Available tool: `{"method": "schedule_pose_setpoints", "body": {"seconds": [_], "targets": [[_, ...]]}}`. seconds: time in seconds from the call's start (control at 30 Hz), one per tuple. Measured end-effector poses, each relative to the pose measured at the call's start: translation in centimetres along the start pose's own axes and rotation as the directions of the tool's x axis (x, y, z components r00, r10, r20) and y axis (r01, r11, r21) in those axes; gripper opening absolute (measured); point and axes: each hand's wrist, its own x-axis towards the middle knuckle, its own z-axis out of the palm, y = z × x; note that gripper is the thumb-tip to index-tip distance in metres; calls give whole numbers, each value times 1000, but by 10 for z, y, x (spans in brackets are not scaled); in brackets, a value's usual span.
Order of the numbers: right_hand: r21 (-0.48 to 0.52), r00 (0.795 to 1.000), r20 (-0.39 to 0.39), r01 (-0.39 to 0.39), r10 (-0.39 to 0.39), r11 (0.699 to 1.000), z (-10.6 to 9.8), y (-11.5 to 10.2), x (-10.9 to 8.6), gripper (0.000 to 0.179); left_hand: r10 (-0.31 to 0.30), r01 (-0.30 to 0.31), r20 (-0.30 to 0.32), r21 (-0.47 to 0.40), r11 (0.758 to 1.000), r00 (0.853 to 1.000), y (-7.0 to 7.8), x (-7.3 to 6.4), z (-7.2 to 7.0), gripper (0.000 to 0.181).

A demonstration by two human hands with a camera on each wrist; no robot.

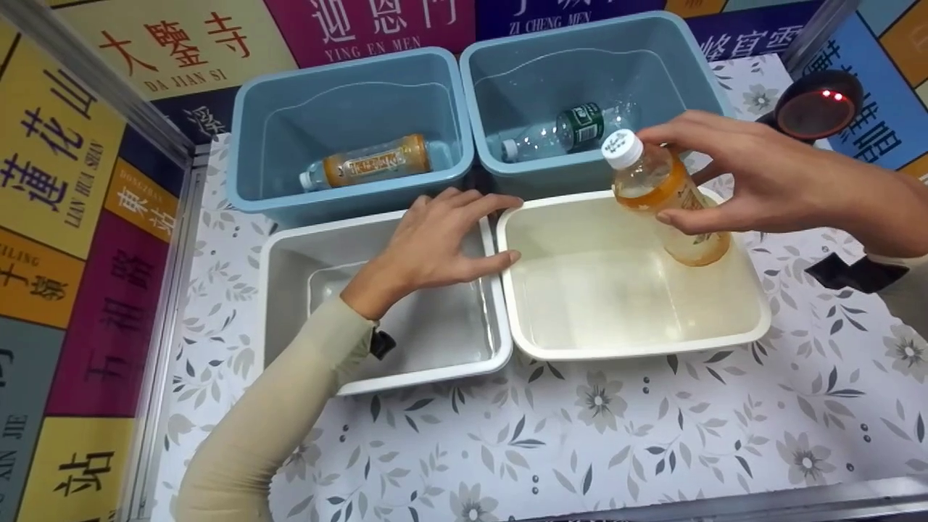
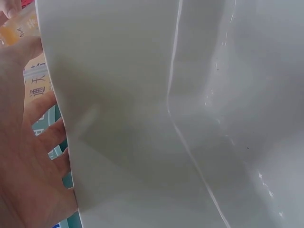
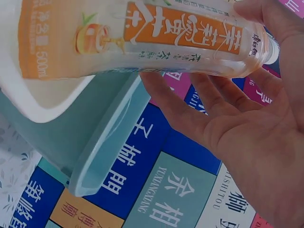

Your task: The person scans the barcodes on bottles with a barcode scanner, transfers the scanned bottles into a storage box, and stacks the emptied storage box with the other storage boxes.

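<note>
My right hand (image 1: 768,170) grips a plastic drink bottle (image 1: 670,206) with an orange label and a white cap. The bottle tilts over the right side of the cream bin (image 1: 580,290), cap toward the far left. Up close in the right wrist view, thumb and fingers hold the labelled bottle (image 3: 142,42) near its cap end. My left hand (image 1: 442,243) spreads its fingers over the meeting rims of the grey-white bin (image 1: 406,373) and the cream bin. In the left wrist view, the left hand (image 2: 28,142) lies along the bin's edge, holding nothing.
Behind stand two blue bins. The left blue bin (image 1: 250,145) holds an orange-labelled bottle (image 1: 377,161); the right blue bin (image 1: 500,80) holds a clear bottle with a green label (image 1: 582,123). A dark round device with red lights (image 1: 819,105) stands at the back right.
</note>
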Motion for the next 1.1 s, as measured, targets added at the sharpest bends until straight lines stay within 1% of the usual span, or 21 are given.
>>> {"method": "schedule_pose_setpoints", "body": {"seconds": [0.27, 0.33, 0.43, 0.53, 0.6, 0.7, 0.83, 1.1], "targets": [[-26, 1000, -27, -3, 2, 1000, -13, -3, -5, 100, 7, -7, -3, -6, 1000, 1000, -1, 0, 0, 67], [-32, 999, -30, -21, 20, 999, -16, -3, -7, 100, 8, -8, -3, -8, 1000, 1000, -1, 0, 0, 67], [-50, 997, -32, -74, 72, 996, -21, -2, -11, 100, 10, -10, -3, -12, 1000, 1000, -1, 0, 0, 67], [-46, 992, -36, -124, 123, 991, -25, 0, -16, 97, 12, -12, -3, -11, 1000, 1000, 0, 0, 0, 67], [-46, 989, -39, -145, 143, 988, -27, 2, -18, 95, 12, -12, 0, -13, 1000, 1000, 0, -1, -1, 67], [-41, 985, -45, -169, 167, 985, -31, 5, -21, 93, 9, -9, 7, -17, 1000, 1000, 1, 0, -1, 67], [-65, 980, -57, -194, 190, 979, -36, 10, -25, 92, 5, -4, 11, -22, 1000, 1000, 1, 0, -2, 67], [-73, 972, -119, -211, 202, 975, -44, 25, -30, 91, 2, -1, 20, -22, 1000, 1000, 0, 0, -1, 67]]}}
